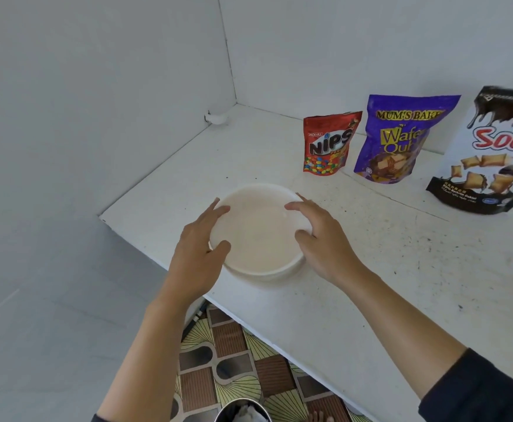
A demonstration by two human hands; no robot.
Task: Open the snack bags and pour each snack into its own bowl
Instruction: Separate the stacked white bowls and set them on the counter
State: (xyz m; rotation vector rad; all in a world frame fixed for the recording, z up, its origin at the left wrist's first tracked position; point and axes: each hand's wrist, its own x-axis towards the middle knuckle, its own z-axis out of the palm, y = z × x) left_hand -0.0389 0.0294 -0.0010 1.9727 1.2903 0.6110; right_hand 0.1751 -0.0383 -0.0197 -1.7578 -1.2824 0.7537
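A white bowl point(256, 236) sits near the left end of the white counter, empty inside. My left hand point(201, 248) grips its left rim, thumb over the edge. My right hand point(322, 239) holds the right rim, fingers curled over it. Three sealed snack bags stand upright at the back against the wall: a red Nips bag point(328, 144), a purple wafer bag point(398, 138) and a white-and-brown Soon bag point(492, 153) at the right edge, partly cut off.
The white counter point(371, 269) ends in a corner at the left and a front edge close to me. Walls close in the back and left. Below are patterned floor tiles point(233, 360) and a metal container point(243, 411).
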